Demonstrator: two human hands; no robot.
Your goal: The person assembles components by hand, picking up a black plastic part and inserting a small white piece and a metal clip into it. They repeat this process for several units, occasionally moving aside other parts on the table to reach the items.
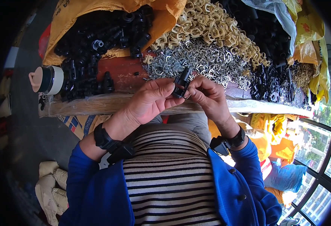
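Over the near edge of the table, my left hand (pixel 152 97) is closed around a black plastic part (pixel 181 83), a tube-like piece with a broader lower end, tilted upward. The thumb and fingers grip its lower end. My right hand (pixel 210 98) pinches at the right side of that part, thumb against fingertips. Whatever sits between those fingertips is too small to make out. Just beyond both hands lies a heap of small silvery bent metal clips (pixel 207 58), and behind it a pile of cream-coloured plastic clips (pixel 210 22).
An orange sack (pixel 165 15) spills black plastic parts (pixel 112 37) at the far left. A cream and green lidded cup (pixel 54 80) stands at the left edge. More black pieces (pixel 271 81) lie to the right. Yellow bags (pixel 320 64) hang beyond. Red tabletop (pixel 122 73) shows between the heaps.
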